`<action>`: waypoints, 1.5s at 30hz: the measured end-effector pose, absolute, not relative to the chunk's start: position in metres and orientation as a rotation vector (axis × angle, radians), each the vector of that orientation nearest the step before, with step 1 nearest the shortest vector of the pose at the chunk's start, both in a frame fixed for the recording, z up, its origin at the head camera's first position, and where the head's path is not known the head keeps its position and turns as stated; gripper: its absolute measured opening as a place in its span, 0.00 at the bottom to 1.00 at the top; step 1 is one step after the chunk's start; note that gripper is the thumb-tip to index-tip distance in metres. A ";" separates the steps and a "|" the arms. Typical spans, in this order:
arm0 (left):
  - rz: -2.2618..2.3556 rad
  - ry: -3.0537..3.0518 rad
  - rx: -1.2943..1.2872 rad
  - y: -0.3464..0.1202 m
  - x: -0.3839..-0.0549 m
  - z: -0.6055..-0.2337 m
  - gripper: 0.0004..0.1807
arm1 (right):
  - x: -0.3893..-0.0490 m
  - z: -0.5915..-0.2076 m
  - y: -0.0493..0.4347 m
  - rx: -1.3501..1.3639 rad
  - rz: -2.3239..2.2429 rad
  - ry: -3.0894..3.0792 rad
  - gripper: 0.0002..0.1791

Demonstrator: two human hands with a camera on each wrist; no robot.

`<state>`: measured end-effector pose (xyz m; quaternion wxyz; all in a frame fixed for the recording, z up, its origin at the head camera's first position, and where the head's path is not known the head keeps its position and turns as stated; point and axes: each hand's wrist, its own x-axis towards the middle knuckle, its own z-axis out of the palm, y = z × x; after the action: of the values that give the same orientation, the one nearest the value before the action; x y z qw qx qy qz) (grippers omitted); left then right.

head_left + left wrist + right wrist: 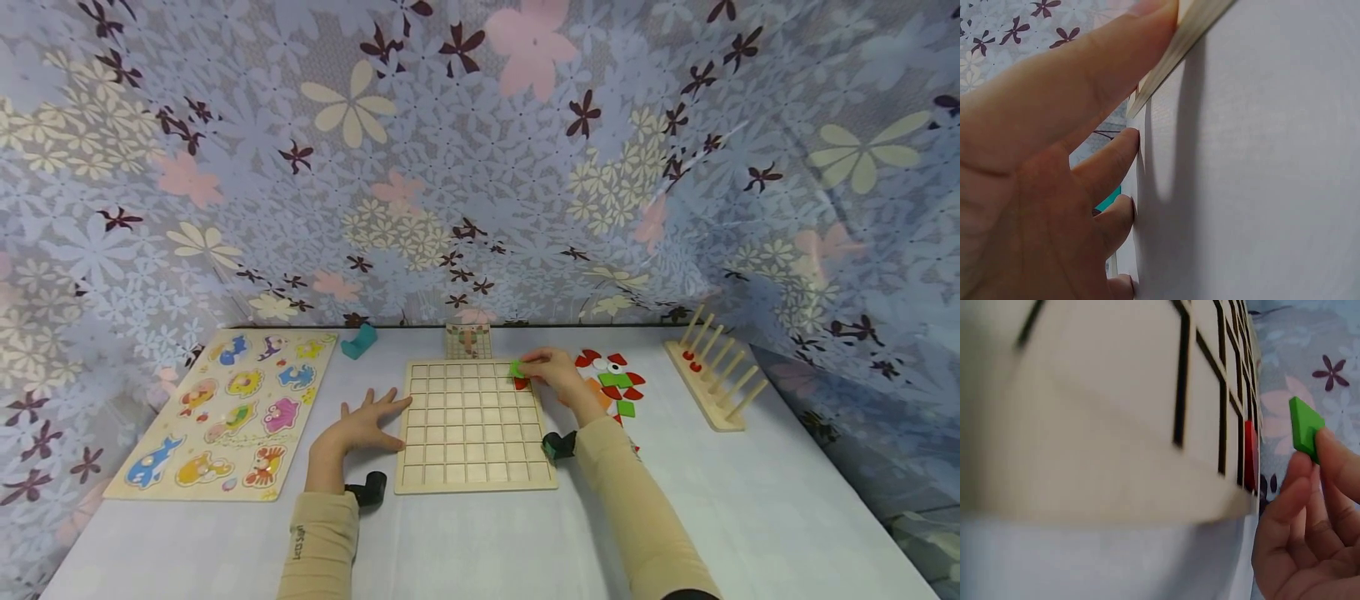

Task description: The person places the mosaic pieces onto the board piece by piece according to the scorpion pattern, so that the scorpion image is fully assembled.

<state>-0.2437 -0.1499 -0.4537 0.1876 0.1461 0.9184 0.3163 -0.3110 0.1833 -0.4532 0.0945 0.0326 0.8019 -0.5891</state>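
A wooden grid board (476,425) lies flat on the table. My left hand (367,423) has its fingers spread and fairly straight, with thumb and fingertip at the board's left edge. In the left wrist view the thumb (1085,69) rests against the board's side. My right hand (553,372) pinches a green square tile (1305,428) between thumb and fingers, over the board's top right corner. A red piece (1250,455) sits in a cell near that corner, just below the green tile in the head view.
Loose red, green, orange and white pieces (615,380) lie right of the board. A small pattern card (468,342) stands behind it. On the left lies a sea-animal puzzle (225,417), near a teal block (360,342). A pegged wooden rack (708,379) stands at right.
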 end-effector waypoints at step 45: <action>0.888 2.592 0.433 -0.151 -0.244 -0.453 0.44 | -0.308 -0.446 0.216 -0.023 -1.336 2.709 0.14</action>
<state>-0.2438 -0.1506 -0.4530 0.1827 0.1536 0.9187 0.3147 -0.3082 0.2161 -0.4460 0.0604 -0.0077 0.8953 -0.4413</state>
